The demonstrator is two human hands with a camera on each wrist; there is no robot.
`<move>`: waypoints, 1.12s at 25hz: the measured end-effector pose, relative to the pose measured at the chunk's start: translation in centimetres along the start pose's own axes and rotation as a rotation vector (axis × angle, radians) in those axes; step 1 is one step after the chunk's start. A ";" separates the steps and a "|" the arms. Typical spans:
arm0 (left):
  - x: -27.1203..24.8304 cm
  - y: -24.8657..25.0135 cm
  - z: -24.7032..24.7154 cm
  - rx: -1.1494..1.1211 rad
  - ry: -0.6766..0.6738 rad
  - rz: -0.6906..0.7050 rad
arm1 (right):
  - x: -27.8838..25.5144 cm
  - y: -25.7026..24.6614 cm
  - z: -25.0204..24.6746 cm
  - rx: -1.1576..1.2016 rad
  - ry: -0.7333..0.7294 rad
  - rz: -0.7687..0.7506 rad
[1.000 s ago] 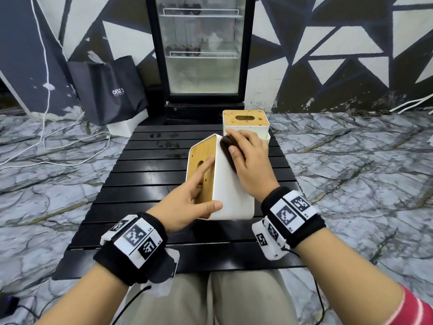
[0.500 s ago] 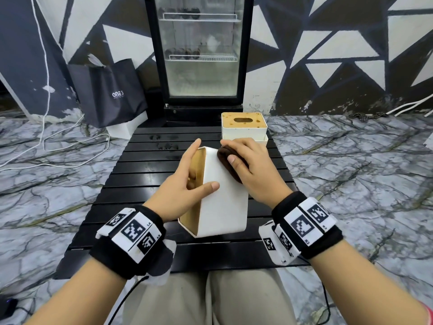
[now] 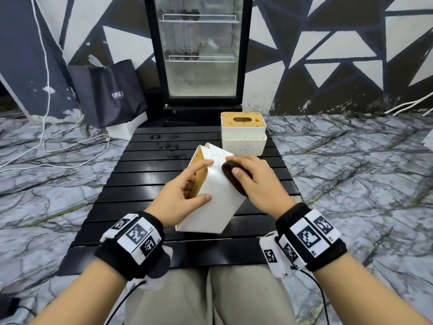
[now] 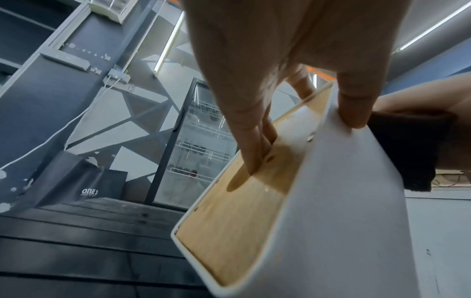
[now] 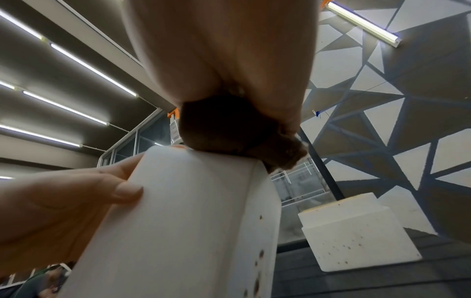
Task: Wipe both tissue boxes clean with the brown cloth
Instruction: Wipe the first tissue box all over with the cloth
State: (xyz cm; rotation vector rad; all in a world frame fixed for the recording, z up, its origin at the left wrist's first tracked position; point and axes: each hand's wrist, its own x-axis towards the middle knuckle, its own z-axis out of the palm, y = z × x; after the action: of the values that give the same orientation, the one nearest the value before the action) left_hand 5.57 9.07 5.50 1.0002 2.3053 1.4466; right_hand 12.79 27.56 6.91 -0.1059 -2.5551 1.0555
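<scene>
As before, cloth [image 3: 232, 177] atop near box [image 3: 218, 207].

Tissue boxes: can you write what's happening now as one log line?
left hand grips near tissue box | right hand presses brown cloth on it | far tissue box untouched, spotted

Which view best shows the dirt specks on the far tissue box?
The right wrist view: the far tissue box faces it, brown specks clear on its front. The head view shows the box whole, with specks small and faint. The left wrist view does not show it.
</scene>
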 end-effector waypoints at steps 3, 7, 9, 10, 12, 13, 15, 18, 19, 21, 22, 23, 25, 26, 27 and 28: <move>0.1 -0.6 0.4 -0.039 -0.008 -0.012 | -0.5 0.4 0.9 0.009 0.036 0.010; 0.7 -0.7 0.7 -0.113 0.028 -0.085 | -1.0 0.6 1.6 0.010 0.053 0.002; 1.0 -0.5 0.6 -0.203 0.046 -0.102 | -1.1 0.5 1.8 -0.008 0.052 -0.006; 1.0 -0.3 0.6 -0.244 0.047 -0.104 | -1.1 0.4 1.8 -0.012 0.049 -0.008; 1.0 -0.2 0.5 -0.299 0.052 -0.089 | -1.0 0.4 1.6 0.001 0.058 -0.001; 0.9 -0.1 0.5 -0.306 0.060 -0.073 | -0.9 0.5 1.4 0.005 0.080 0.008; 0.8 0.1 0.5 -0.274 0.085 -0.033 | -0.4 1.0 1.2 0.004 0.136 0.032; 0.6 -0.1 0.9 -0.239 0.100 0.004 | -0.1 1.7 2.0 -0.007 0.156 0.070; 0.5 -0.2 1.0 -0.234 0.099 0.005 | -0.2 1.9 2.4 -0.006 0.158 0.075; 0.7 -0.7 1.1 -0.225 0.090 0.006 | -0.1 1.9 3.0 0.003 0.174 0.086; 0.8 -0.9 1.0 -0.222 0.075 0.008 | 0.0 1.7 3.1 -0.002 0.178 0.088; 1.0 -1.1 1.0 -0.211 0.057 0.006 | 0.1 1.5 3.2 -0.015 0.181 0.080; 1.2 -1.4 1.0 -0.184 0.016 0.014 | 0.0 0.9 3.5 -0.043 0.195 0.033; 1.4 -1.5 1.1 -0.177 0.003 0.017 | -0.4 0.7 3.7 -0.042 0.201 0.006; 1.4 -1.5 1.0 -0.171 -0.005 0.021 | -0.7 0.6 3.9 -0.033 0.203 -0.018; 1.5 -1.6 0.9 -0.170 -0.014 0.018 | -1.2 0.7 4.0 -0.020 0.199 -0.037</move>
State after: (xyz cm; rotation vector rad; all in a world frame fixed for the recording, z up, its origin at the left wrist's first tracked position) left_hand 4.32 10.25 3.92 0.9811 2.1266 1.6064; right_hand 12.37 25.20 3.46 -0.1601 -2.3795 0.9554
